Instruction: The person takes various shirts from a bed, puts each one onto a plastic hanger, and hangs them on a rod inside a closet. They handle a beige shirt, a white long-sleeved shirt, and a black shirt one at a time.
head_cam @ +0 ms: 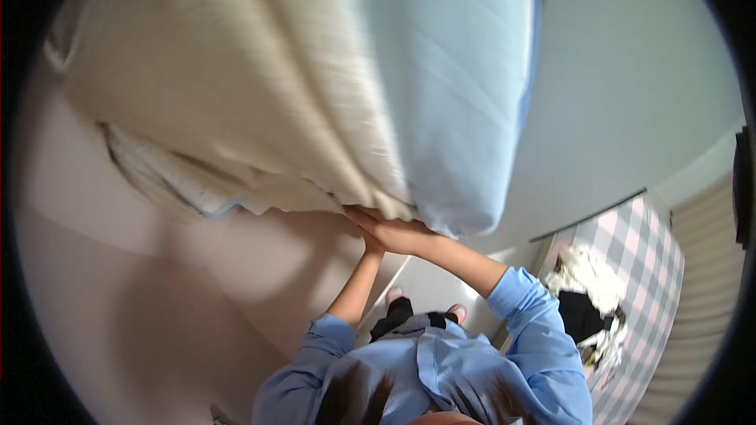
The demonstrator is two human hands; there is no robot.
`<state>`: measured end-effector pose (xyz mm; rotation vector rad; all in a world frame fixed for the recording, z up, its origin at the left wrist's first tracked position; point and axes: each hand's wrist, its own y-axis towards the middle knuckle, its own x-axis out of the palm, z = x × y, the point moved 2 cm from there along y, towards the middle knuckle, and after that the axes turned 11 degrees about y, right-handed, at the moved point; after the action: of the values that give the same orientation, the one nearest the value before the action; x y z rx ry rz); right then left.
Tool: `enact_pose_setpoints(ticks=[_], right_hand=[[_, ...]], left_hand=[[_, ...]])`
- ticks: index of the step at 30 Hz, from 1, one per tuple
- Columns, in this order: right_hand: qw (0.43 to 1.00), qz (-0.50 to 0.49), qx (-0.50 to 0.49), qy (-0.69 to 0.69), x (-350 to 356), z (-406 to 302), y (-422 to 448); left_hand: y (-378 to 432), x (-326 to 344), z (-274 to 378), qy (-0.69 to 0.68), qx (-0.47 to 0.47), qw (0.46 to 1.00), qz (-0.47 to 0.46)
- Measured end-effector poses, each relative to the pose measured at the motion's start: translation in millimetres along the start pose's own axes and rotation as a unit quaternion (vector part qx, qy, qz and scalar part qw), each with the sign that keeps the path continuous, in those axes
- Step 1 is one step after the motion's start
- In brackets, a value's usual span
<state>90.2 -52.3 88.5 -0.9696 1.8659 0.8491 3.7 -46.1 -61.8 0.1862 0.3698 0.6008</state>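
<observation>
A large piece of cream bedding [236, 71] with a smooth light blue part [460, 100] on its right fills the upper view. My right hand [401, 237] is at its gathered lower edge, with the fingertips pointing left and partly hidden by the cloth. Close behind it, my left hand [372, 242] is mostly covered by the right, and its fingers cannot be made out. Both hands touch or almost touch each other. A crumpled, paler flap [171, 183] hangs from the bedding's lower left edge.
At the right, white and black clothes [585, 313] lie on a pink and grey checked bed cover [644, 248]. Beyond hangs a beige pleated curtain [703, 265]. A pale wall [608, 100] rises at the upper right. Below my arms, my feet stand on a glossy floor [437, 283].
</observation>
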Motion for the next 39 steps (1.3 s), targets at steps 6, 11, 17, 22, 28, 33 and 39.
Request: enact_pose_setpoints(ticks=[6,11,17,22,28,33,39], right_hand=[[0.98,0.191,-0.036,-0.051,1.7,14.0,-75.0],[0.983,0.137,0.063,0.107,22.6,24.9,-160.0],[0.94,0.221,0.198,0.167,20.8,32.6,-287.3],[0.887,0.382,0.252,0.06,7.5,38.3,-406.2],[0.831,0.445,0.331,0.041,-11.9,18.7,-537.4],[0.771,0.514,0.368,0.07,-21.2,4.6,-625.3],[0.7,0.591,0.402,-0.003,-30.7,-9.1,-707.5]], left_hand=[[-98.6,49.5,-4.1,-0.008,-0.063,0.988,-0.143],[-177.3,85.5,14.5,-0.006,-0.059,0.962,-0.265],[-248.1,148.0,59.3,0.01,-0.005,0.915,-0.404],[-317.8,222.8,110.3,0.004,0.044,0.854,-0.518],[-421.8,281.3,162.2,0.008,0.092,0.786,-0.611],[-497.8,319.9,200.1,0.001,0.128,0.734,-0.666],[-564.9,358.7,234.6,-0.002,0.168,0.679,-0.715]])
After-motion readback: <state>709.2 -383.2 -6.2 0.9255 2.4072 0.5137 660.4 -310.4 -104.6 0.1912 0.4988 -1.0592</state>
